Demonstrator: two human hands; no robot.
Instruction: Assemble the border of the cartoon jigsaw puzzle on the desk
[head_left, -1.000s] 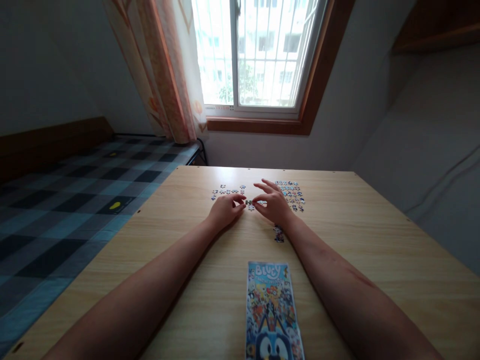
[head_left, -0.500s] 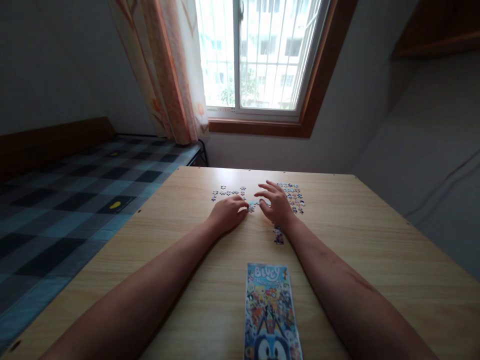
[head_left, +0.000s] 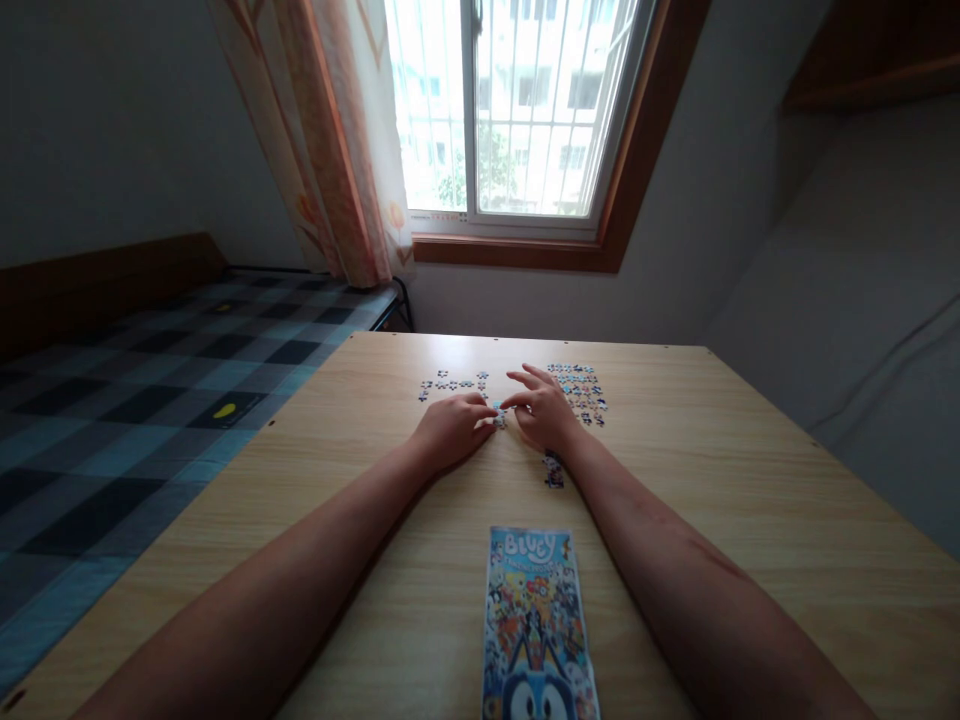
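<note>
Small light-blue jigsaw puzzle pieces [head_left: 499,420] lie between my two hands on the wooden table. My left hand [head_left: 452,430] rests low at their left side, its thumb and forefinger closed on the edge of a puzzle piece. From the right, my right hand [head_left: 546,408] reaches in with its forefinger at the same pieces; its other fingers are spread, and it grips nothing I can see. Part of what lies under the fingertips is hidden. Beside my right wrist is a small joined puzzle section [head_left: 553,470], partly covered by the wrist.
Loose puzzle pieces [head_left: 453,385] lie left of centre, and rows of more pieces [head_left: 589,385] lie beyond my right hand. A Bluey picture box or card [head_left: 537,620] lies near me on the table [head_left: 360,610]. A checked bed [head_left: 150,400] stands at the left.
My right hand has moved slightly left, and its forefinger has come down to the light-blue pieces. My left hand stays at their edge. The whole view has shifted a little.
</note>
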